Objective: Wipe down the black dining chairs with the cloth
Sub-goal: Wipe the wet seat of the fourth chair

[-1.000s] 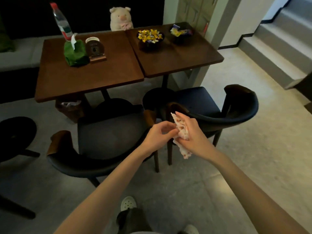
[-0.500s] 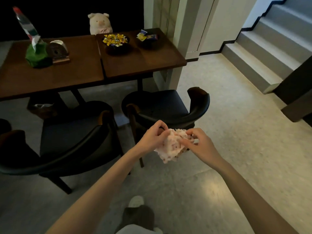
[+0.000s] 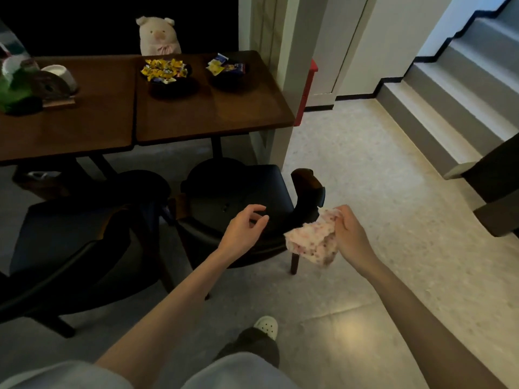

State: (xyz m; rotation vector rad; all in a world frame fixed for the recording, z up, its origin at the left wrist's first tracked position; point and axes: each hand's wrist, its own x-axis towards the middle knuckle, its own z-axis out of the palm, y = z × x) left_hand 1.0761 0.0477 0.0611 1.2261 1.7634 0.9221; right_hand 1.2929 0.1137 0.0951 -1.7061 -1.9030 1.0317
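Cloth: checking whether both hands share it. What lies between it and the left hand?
In the head view, a bare gap: the left hand is off the cloth, with only the black chair behind.

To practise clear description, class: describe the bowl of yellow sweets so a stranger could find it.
Find the brown table nearer the stairs. Two dark bowls stand near its far edge. The yellow-sweet bowl, before the plush pig, is heaped with bright wrappers; the neighbour bowl holds a few mixed packets.
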